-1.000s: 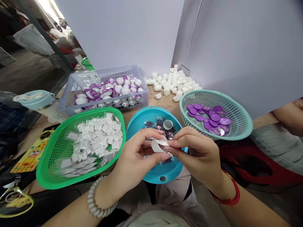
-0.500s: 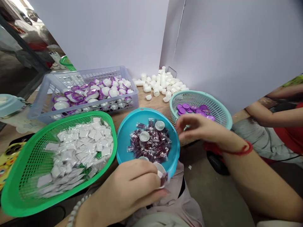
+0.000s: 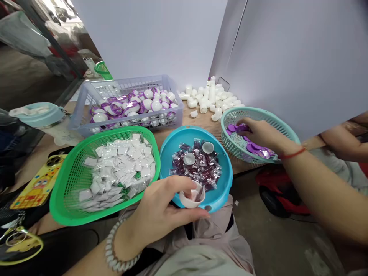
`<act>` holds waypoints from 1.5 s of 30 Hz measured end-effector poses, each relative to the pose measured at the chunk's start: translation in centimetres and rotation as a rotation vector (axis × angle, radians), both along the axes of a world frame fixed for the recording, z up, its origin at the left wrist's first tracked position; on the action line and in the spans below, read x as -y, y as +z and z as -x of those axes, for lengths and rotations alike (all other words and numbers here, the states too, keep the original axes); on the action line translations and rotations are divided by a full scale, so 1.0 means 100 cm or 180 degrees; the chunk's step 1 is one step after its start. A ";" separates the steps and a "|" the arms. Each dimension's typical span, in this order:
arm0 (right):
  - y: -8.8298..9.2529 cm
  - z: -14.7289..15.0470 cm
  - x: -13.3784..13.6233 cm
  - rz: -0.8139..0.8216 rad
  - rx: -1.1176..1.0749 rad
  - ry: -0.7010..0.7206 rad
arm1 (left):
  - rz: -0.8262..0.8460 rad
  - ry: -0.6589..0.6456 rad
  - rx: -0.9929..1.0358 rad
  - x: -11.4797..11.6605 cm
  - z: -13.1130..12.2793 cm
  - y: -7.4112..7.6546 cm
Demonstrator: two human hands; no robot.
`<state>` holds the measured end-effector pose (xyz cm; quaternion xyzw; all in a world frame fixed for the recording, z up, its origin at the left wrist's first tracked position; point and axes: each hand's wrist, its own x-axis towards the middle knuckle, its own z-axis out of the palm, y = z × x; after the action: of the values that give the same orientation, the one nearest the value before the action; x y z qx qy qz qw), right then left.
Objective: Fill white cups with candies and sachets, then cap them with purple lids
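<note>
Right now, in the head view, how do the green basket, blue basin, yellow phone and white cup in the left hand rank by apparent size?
1. Green basket
2. Blue basin
3. Yellow phone
4. White cup, in the left hand

The small round white plastic cup at the near middle is smooth, with a soft sheen; the round blue plastic bowl beyond it looks smooth. Glossy, crinkled clear film wraps the dark purple sachets and, to the left, the flat white square packets. The oval green basket is perforated plastic. At right, shiny purple plastic discs lie in a latticed teal plastic basket. The brown tabletop looks like wood; the tall pale grey panel at the far side is smooth and matt.
</note>
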<state>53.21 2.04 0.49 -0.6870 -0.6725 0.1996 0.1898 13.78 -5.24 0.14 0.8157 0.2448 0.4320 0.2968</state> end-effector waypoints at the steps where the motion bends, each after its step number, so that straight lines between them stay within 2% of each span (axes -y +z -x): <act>1: 0.008 0.020 0.015 -0.0157 -0.0294 0.0066 | 0.0069 0.0031 0.0041 0.001 0.001 -0.002; 2: 0.015 0.043 0.032 -0.0360 -0.1129 0.0192 | 0.0140 0.0054 0.0098 0.002 0.002 -0.003; 3: 0.020 0.069 0.050 -0.0290 -0.1945 0.0476 | 0.0212 0.0067 0.0161 0.003 0.002 -0.004; 5: 0.024 0.120 0.083 -0.0036 -0.3114 0.0893 | 0.0313 0.0004 0.0278 0.005 0.002 -0.006; 7: 0.021 0.162 0.105 0.0183 -0.3805 0.0930 | 0.0378 -0.0117 0.0458 0.007 0.001 -0.007; 9: 0.015 0.186 0.116 0.0063 -0.4039 0.0811 | 0.0459 -0.0171 0.0705 0.009 0.000 -0.007; 12: 0.007 0.195 0.116 -0.0488 -0.3647 0.0682 | 0.0569 -0.0165 0.0910 0.012 0.002 -0.006; 15: 0.004 0.192 0.114 -0.0851 -0.2948 0.0858 | 0.0772 -0.0267 0.0870 0.014 0.006 -0.005; 19: 0.006 0.195 0.119 -0.1369 -0.1983 0.1161 | 0.1428 -0.0323 0.1120 0.018 0.007 -0.006; 21: 0.007 0.197 0.122 -0.1559 -0.1719 0.1352 | 0.1759 -0.0301 0.1286 0.019 0.006 -0.007; 25: 0.008 0.200 0.124 -0.1408 -0.1726 0.1655 | 0.2423 -0.0371 0.1325 0.021 0.005 -0.009; 29: 0.005 0.204 0.122 -0.1040 -0.2076 0.1279 | 0.2755 -0.0335 0.1384 0.021 0.005 -0.007; 33: 0.001 0.207 0.123 -0.1086 -0.2146 0.1176 | 0.2893 -0.0343 0.1354 0.019 0.004 -0.003; 39: 0.000 0.206 0.118 -0.1265 -0.1983 0.1676 | 0.2917 -0.0183 0.1371 0.018 0.000 0.001; 45: -0.014 0.217 0.116 -0.1580 -0.1737 0.1180 | 0.3447 -0.0135 0.1607 0.019 -0.002 0.004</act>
<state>31.55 -9.55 -0.89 -0.4093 -0.7376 0.2370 0.4820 13.97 -7.15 0.59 0.4251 0.3357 0.4203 0.7279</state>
